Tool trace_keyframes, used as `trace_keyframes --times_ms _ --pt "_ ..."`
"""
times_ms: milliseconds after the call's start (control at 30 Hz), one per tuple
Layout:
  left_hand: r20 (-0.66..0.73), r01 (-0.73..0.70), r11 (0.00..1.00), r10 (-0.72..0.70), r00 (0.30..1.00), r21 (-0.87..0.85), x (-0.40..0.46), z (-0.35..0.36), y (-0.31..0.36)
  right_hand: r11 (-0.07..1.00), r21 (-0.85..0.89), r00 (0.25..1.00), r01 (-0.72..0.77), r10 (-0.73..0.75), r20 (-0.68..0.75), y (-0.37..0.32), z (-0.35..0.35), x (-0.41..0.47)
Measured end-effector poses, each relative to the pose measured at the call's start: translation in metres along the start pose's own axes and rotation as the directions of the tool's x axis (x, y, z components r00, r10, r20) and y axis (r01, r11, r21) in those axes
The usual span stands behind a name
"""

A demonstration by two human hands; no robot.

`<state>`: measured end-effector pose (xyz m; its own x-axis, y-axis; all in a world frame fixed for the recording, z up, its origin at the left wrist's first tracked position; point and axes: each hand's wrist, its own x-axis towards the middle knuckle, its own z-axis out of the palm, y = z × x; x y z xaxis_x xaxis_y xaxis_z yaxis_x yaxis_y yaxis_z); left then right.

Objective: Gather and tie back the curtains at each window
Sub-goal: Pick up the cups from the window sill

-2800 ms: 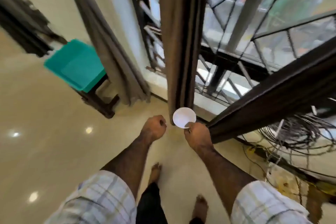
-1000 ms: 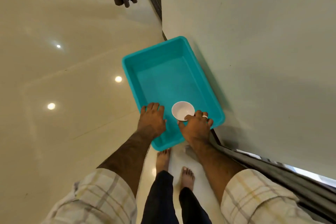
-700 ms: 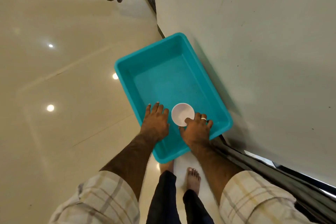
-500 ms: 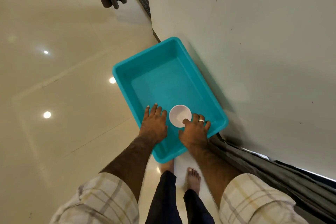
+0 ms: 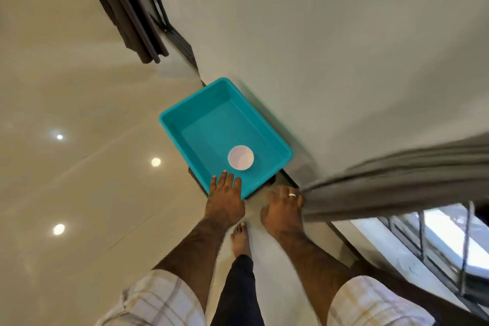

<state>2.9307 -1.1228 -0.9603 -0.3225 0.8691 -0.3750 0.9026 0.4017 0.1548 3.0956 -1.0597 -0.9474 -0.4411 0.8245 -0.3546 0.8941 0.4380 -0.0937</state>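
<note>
A grey-brown curtain (image 5: 397,182) stretches in from the right, its lower end beside my right hand (image 5: 281,208). That hand is flat with relaxed fingers, a ring on one finger, and holds nothing. My left hand (image 5: 225,198) is also flat, its fingertips over the near rim of a teal tub (image 5: 264,124). A small white bowl (image 5: 240,157) stands alone inside the tub. A second dark curtain (image 5: 124,8) hangs at the far upper left.
The tub stands against a pale wall (image 5: 317,47) on a low dark stand. Glossy beige floor (image 5: 79,140) spreads to the left. A barred window (image 5: 436,241) lies at the lower right. My bare foot (image 5: 240,235) is below the hands.
My right hand let go of the white bowl, which now stands in the tub. Both hands drew back toward me. The grey curtain swung into view on the right.
</note>
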Motion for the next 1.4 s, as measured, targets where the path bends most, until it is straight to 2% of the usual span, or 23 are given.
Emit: trace_keyframes --times_ms 133,267,433,633,833,1033,1200,1267,1400 --pt "-0.021 -0.044 0.999 0.044 0.999 0.000 -0.058 0.001 0.059 0.997 0.075 1.000 0.008 -0.010 0.019 0.057 0.003 -0.082" --pt "-0.010 -0.169 0.983 0.170 0.985 0.070 -0.121 0.011 0.127 0.983 0.172 0.998 -0.057 0.058 -0.002 0.117 0.013 -0.172" --pt "0.039 -0.306 0.943 0.304 0.952 0.127 -0.178 0.014 0.209 0.947 0.223 0.972 -0.229 0.234 0.005 0.181 0.012 -0.257" --pt "0.117 -0.406 0.897 0.391 0.913 0.174 -0.187 0.023 0.275 0.875 0.264 0.909 -0.405 0.418 0.008 0.238 0.020 -0.302" --pt "0.210 -0.471 0.866 0.435 0.875 0.168 -0.149 0.059 0.316 0.813 0.278 0.852 -0.512 0.522 0.042 0.279 0.039 -0.278" --pt "0.335 -0.531 0.832 0.461 0.822 0.157 -0.060 0.118 0.341 0.740 0.302 0.789 -0.601 0.609 0.079 0.315 0.090 -0.199" --pt "0.376 -0.563 0.807 0.473 0.797 0.178 0.024 0.167 0.354 0.639 0.375 0.728 -0.671 0.663 0.174 0.352 0.148 -0.123" --pt "0.375 -0.582 0.793 0.492 0.786 0.181 0.051 0.183 0.359 0.569 0.405 0.677 -0.716 0.708 0.201 0.369 0.166 -0.100" --pt "0.371 -0.645 0.739 0.554 0.745 0.192 0.097 0.213 0.374 0.253 0.581 0.481 -0.773 0.831 0.279 0.409 0.199 -0.064"
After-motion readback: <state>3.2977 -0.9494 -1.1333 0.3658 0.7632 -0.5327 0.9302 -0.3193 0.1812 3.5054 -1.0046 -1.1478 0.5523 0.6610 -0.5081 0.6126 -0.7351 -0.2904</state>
